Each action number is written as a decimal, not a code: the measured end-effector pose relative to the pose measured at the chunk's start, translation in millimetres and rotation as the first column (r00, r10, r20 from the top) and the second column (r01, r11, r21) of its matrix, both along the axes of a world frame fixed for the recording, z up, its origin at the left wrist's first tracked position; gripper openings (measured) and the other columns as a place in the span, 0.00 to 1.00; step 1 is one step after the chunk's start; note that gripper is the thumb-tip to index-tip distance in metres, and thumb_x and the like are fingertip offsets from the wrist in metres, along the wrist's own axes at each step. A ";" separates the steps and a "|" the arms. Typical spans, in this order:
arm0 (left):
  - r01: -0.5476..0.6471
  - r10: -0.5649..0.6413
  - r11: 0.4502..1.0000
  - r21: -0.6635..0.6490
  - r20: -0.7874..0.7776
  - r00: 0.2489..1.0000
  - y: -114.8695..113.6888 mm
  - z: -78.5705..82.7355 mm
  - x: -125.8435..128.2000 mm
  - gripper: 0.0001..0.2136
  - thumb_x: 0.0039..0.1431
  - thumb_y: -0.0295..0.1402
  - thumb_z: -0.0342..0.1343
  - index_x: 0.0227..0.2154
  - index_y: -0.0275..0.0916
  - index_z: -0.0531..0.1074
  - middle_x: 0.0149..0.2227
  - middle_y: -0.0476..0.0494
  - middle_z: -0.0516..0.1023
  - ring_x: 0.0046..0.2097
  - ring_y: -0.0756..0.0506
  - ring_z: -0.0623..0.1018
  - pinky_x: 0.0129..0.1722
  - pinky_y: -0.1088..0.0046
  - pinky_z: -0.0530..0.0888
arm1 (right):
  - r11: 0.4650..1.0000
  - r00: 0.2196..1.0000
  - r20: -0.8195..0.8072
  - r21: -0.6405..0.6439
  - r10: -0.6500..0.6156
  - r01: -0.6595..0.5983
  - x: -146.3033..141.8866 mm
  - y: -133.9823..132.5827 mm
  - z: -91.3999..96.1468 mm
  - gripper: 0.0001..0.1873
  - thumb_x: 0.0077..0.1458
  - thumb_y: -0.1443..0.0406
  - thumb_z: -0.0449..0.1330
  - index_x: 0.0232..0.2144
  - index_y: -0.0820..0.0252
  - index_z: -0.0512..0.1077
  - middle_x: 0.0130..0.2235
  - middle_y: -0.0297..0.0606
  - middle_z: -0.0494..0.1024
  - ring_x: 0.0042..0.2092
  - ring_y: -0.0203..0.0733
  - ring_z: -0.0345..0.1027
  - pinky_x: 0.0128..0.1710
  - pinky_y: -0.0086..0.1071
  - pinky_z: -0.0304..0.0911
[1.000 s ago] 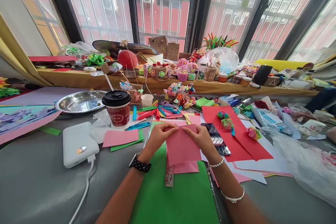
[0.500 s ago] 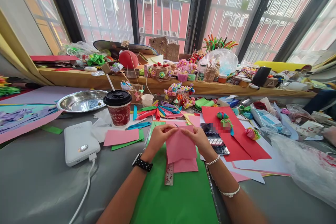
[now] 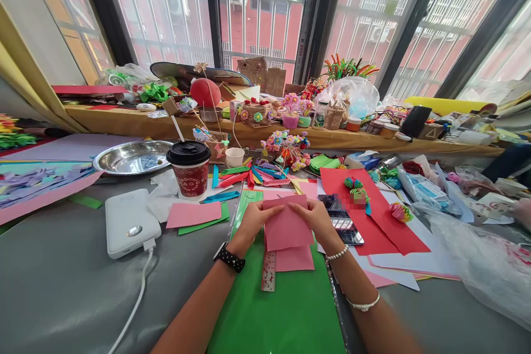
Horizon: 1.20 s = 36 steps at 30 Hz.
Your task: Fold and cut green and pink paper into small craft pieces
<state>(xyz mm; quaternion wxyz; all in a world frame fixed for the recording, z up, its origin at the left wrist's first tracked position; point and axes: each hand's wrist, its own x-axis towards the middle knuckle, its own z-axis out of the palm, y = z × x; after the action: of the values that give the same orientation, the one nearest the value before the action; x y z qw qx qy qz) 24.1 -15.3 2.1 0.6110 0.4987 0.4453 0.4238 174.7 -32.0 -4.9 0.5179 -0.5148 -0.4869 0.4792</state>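
A square of pink paper is held up between my two hands, its face toward me. My left hand pinches its upper left side, thumb in front and fingers behind. On the upper right side, my right hand grips it the same way. Below it, another pink sheet lies flat, partly covered by the held one. A clear patterned ruler sticks out beside that sheet, its upper end hidden. Both rest on a green folder.
Left stand a white power bank with a cable and a lidded paper cup. A phone and red paper lie right. Coloured paper strips are behind my hands. A plastic bag sits far right.
The held pink paper has its top edge raised and flatter now, and my thumbs have spread slightly apart along it. The view has shifted a little.
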 end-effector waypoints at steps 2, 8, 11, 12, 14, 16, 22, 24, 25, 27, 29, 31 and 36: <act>-0.002 0.002 1.000 0.001 0.004 1.000 -0.2 -0.5 -0.1 0.17 0.35 0.38 0.61 0.30 0.33 0.73 0.32 0.42 0.77 0.32 0.46 0.74 0.29 0.74 0.70 | 1.000 0.999 -0.041 -0.028 0.005 -0.006 -0.5 0.1 0.4 0.16 0.34 0.55 0.62 0.22 0.64 0.71 0.22 0.35 0.73 0.22 0.35 0.64 0.19 0.26 0.57; 0.003 -0.003 1.000 0.022 0.003 1.000 0.0 -3.1 -0.8 0.18 0.35 0.39 0.61 0.31 0.33 0.73 0.33 0.41 0.77 0.32 0.45 0.75 0.29 0.75 0.70 | 0.996 0.992 -0.122 -0.079 0.039 -0.049 -1.5 0.2 2.1 0.16 0.34 0.56 0.63 0.23 0.63 0.72 0.24 0.36 0.75 0.23 0.37 0.67 0.21 0.27 0.60; -0.001 0.001 1.000 0.019 0.000 1.000 0.4 -4.0 -1.0 0.19 0.35 0.40 0.60 0.31 0.33 0.73 0.32 0.41 0.77 0.32 0.45 0.75 0.29 0.74 0.70 | 0.997 0.995 -0.091 -0.066 0.043 -0.049 -1.8 0.7 1.5 0.18 0.34 0.55 0.62 0.26 0.64 0.72 0.25 0.38 0.75 0.26 0.40 0.68 0.23 0.29 0.62; 0.000 0.000 1.000 0.015 0.003 1.000 0.4 -4.1 -1.0 0.19 0.35 0.40 0.60 0.31 0.33 0.73 0.32 0.41 0.77 0.32 0.45 0.75 0.29 0.74 0.70 | 0.997 0.996 -0.077 -0.064 0.041 -0.046 -1.9 1.0 1.3 0.19 0.34 0.54 0.61 0.26 0.64 0.72 0.26 0.39 0.76 0.27 0.41 0.69 0.24 0.29 0.62; -0.002 0.002 1.000 0.008 0.019 1.000 0.5 -4.1 -0.7 0.18 0.36 0.41 0.60 0.30 0.33 0.73 0.32 0.41 0.77 0.32 0.45 0.75 0.29 0.74 0.70 | 0.997 0.997 -0.070 -0.070 0.036 -0.041 -2.5 1.4 0.9 0.20 0.34 0.54 0.61 0.27 0.64 0.73 0.27 0.40 0.76 0.28 0.42 0.69 0.24 0.30 0.63; -0.009 0.009 1.000 0.003 0.035 0.999 0.4 -4.2 -0.2 0.18 0.35 0.40 0.60 0.30 0.33 0.74 0.32 0.41 0.77 0.32 0.46 0.75 0.29 0.74 0.70 | 0.996 0.995 -0.099 -0.077 0.034 -0.041 -3.3 1.5 1.0 0.20 0.34 0.54 0.61 0.28 0.64 0.73 0.27 0.40 0.76 0.28 0.42 0.69 0.25 0.30 0.63; -0.039 0.039 0.999 0.000 0.050 0.998 -0.6 -5.2 1.1 0.17 0.35 0.40 0.60 0.28 0.33 0.74 0.31 0.42 0.77 0.31 0.46 0.75 0.29 0.75 0.70 | 0.992 0.972 -0.221 -0.080 0.075 -0.095 -5.8 -0.8 2.8 0.17 0.36 0.56 0.61 0.27 0.63 0.73 0.26 0.38 0.76 0.28 0.41 0.70 0.27 0.31 0.64; -0.045 0.044 0.999 0.007 0.059 0.997 -0.9 -5.6 1.3 0.17 0.35 0.40 0.60 0.29 0.33 0.74 0.31 0.42 0.77 0.31 0.46 0.75 0.29 0.75 0.70 | 0.992 0.973 -0.220 -0.083 0.074 -0.094 -6.4 -1.5 3.2 0.17 0.36 0.56 0.61 0.27 0.63 0.72 0.27 0.39 0.76 0.28 0.42 0.70 0.28 0.32 0.65; -0.048 0.047 0.999 0.009 0.062 0.997 -1.0 -5.7 1.3 0.17 0.35 0.40 0.60 0.29 0.33 0.74 0.31 0.42 0.77 0.31 0.46 0.75 0.29 0.74 0.70 | 0.992 0.974 -0.215 -0.085 0.074 -0.094 -6.7 -1.7 3.3 0.18 0.36 0.55 0.61 0.28 0.63 0.72 0.27 0.40 0.76 0.28 0.43 0.70 0.28 0.33 0.65; -0.051 0.051 0.999 0.012 0.063 0.997 -0.8 -6.0 1.2 0.17 0.35 0.40 0.60 0.29 0.33 0.74 0.31 0.41 0.77 0.31 0.46 0.75 0.28 0.74 0.71 | 0.993 0.976 -0.205 -0.078 0.071 -0.089 -6.9 -1.7 3.2 0.18 0.36 0.55 0.61 0.28 0.63 0.72 0.27 0.40 0.76 0.29 0.43 0.70 0.28 0.33 0.65; -0.049 0.048 0.999 0.010 0.057 0.997 -0.3 -6.0 0.9 0.18 0.35 0.40 0.61 0.29 0.33 0.74 0.31 0.41 0.77 0.31 0.46 0.75 0.28 0.74 0.71 | 0.994 0.979 -0.192 -0.064 0.072 -0.086 -6.5 -1.3 2.7 0.18 0.36 0.55 0.61 0.28 0.62 0.72 0.27 0.39 0.76 0.29 0.43 0.70 0.28 0.33 0.65; -0.045 0.045 0.999 0.006 0.051 0.998 0.2 -5.7 0.5 0.18 0.35 0.40 0.61 0.30 0.32 0.73 0.31 0.41 0.77 0.31 0.46 0.75 0.28 0.75 0.71 | 0.994 0.982 -0.172 -0.055 0.081 -0.092 -5.4 -0.6 2.0 0.16 0.35 0.56 0.61 0.26 0.62 0.72 0.27 0.38 0.76 0.29 0.42 0.70 0.28 0.32 0.64; -0.022 0.022 1.000 -0.002 0.020 1.000 -0.4 -4.6 0.0 0.18 0.35 0.39 0.61 0.31 0.33 0.73 0.32 0.41 0.77 0.31 0.46 0.75 0.27 0.75 0.70 | 0.999 0.999 -0.042 -0.036 0.021 -0.023 -3.4 0.2 0.1 0.17 0.34 0.55 0.62 0.24 0.63 0.72 0.24 0.36 0.75 0.26 0.40 0.69 0.23 0.30 0.63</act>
<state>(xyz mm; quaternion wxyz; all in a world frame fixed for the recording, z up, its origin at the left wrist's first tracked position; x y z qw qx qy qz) 24.1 -15.7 -2.5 0.6110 0.4892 0.4451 0.4350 171.3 -31.9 -4.8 0.5131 -0.5088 -0.4727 0.5043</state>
